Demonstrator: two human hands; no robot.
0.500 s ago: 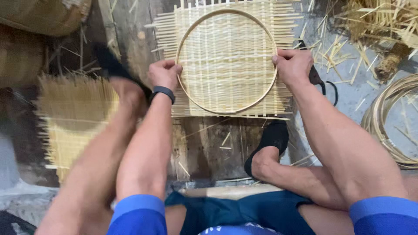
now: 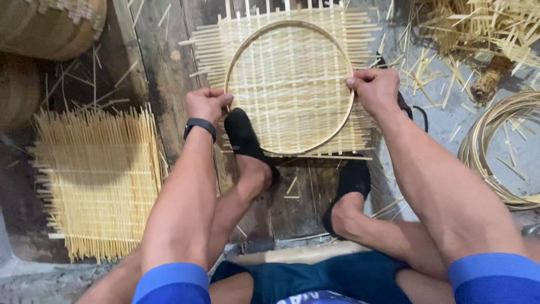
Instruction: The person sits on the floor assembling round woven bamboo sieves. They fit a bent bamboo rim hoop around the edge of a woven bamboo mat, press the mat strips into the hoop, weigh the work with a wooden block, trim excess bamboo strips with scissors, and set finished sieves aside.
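Note:
A square woven bamboo mat (image 2: 292, 79) lies on the wooden floor in front of me. A round bamboo hoop (image 2: 264, 29) rests on top of it. My left hand (image 2: 207, 104) grips the hoop's left edge. My right hand (image 2: 376, 90) grips its right edge. My left foot (image 2: 246, 141) in a black sock presses on the mat's near-left part, inside the hoop. My right foot (image 2: 349, 188) in a black sock sits on the floor just below the mat.
A second woven mat (image 2: 101, 180) lies at my left. Coiled bamboo hoops (image 2: 495, 146) lie at the right. Loose bamboo strips (image 2: 478, 34) are piled at the far right. Woven baskets (image 2: 50, 28) stand at the far left.
My left foot has swung in from the left onto the mat, inside the hoop. Both hands stay on the hoop's sides.

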